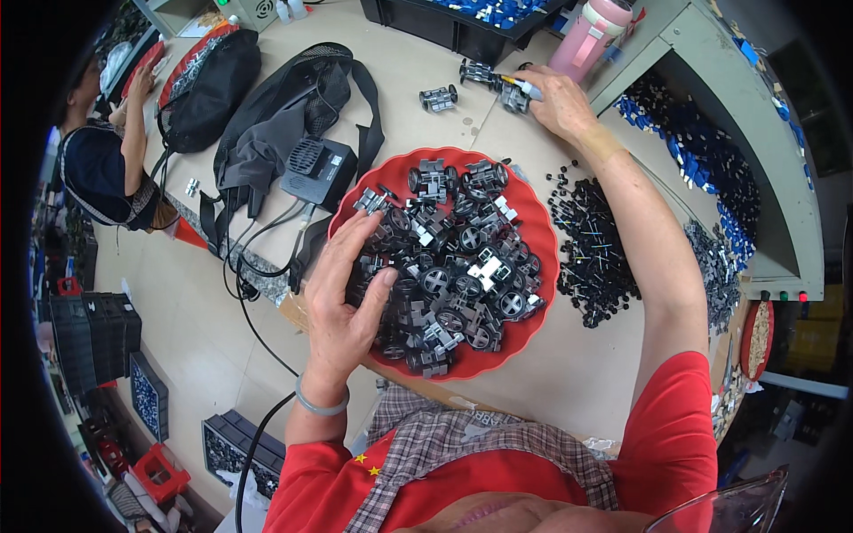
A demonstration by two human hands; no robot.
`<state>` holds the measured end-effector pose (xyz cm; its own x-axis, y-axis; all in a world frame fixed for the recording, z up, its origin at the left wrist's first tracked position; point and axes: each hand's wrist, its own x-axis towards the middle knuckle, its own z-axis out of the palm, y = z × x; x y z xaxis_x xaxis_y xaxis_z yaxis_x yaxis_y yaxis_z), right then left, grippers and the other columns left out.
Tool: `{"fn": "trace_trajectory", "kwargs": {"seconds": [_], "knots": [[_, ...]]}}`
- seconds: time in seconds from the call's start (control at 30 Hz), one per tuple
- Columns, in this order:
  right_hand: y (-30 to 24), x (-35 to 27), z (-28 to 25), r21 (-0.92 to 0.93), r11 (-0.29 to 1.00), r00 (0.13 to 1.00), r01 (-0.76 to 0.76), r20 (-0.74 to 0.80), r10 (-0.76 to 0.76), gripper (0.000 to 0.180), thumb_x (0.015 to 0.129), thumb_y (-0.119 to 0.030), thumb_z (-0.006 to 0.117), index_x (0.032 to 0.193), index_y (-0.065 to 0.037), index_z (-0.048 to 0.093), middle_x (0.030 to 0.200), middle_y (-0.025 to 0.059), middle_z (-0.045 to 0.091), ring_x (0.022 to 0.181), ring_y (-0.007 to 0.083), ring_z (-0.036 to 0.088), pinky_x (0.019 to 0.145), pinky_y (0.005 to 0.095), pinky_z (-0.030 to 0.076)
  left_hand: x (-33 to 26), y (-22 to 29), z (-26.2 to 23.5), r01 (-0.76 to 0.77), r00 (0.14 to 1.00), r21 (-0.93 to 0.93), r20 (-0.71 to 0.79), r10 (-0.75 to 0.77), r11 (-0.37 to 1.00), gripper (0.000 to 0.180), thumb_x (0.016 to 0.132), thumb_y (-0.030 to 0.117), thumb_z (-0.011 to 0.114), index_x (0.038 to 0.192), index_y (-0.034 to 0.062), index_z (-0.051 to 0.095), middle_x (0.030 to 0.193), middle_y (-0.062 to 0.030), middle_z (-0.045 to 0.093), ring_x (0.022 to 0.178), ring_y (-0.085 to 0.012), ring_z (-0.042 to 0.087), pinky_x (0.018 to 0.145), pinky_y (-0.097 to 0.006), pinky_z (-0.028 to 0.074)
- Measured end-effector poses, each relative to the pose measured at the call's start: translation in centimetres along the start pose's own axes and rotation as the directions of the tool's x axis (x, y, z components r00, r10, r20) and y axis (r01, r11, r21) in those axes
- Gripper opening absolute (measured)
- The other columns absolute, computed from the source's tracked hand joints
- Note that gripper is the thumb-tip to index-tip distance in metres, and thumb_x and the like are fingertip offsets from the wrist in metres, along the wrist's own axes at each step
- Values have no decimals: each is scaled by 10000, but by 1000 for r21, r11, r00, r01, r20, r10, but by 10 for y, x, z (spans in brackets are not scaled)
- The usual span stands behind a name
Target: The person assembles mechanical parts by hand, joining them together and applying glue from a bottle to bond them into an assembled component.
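Note:
My left hand (342,293) is over the left part of a scalloped red bowl (549,240), its fingers stretched out and thumb apart. The fingertips are by a small silver-grey toy car chassis (371,202) near the rim. Many similar grey and black wheeled chassis, one white piece (489,269) among them, are heaped in the bowl. Beyond the bowl, my right hand (560,105) reaches to the far right of the table, its fingers closed on a grey wheeled chassis (515,95). A small white and yellow item shows at those fingertips; its kind is unclear.
Two more chassis, one nearer (438,99), lie close by. Black wheel axles (591,249) are piled right of the bowl. A pink flask (591,40), a black bin (462,31), a grey hopper (782,169), black bags and a cabled box (318,173) surround it. Another person sits far left.

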<state>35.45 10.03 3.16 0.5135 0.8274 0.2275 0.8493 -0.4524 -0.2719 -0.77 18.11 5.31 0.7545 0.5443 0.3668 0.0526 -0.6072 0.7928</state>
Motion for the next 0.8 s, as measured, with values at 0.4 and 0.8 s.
{"fn": "trace_trajectory", "kwargs": {"seconds": [0.4,0.8], "knots": [[-31,-2,-31,272,961,997,-45,78,24,337,764,-51,588,1096,-65,643,995,116,662,885,256,627,821,336,473,-1,0,0,10,1000,-8,-1,-10,1000,431,780,85,658,1183,-32,560,1174,-185,599,1141,-336,547,977,-401,401],[-69,37,25,-65,983,978,172,134,-162,456,786,-475,639,1044,-100,674,1146,153,600,1020,321,593,875,395,470,-4,2,3,30,1000,6,6,-30,1000,446,767,61,662,1190,-31,552,1173,-171,605,1122,-329,560,1010,-416,378]]}}
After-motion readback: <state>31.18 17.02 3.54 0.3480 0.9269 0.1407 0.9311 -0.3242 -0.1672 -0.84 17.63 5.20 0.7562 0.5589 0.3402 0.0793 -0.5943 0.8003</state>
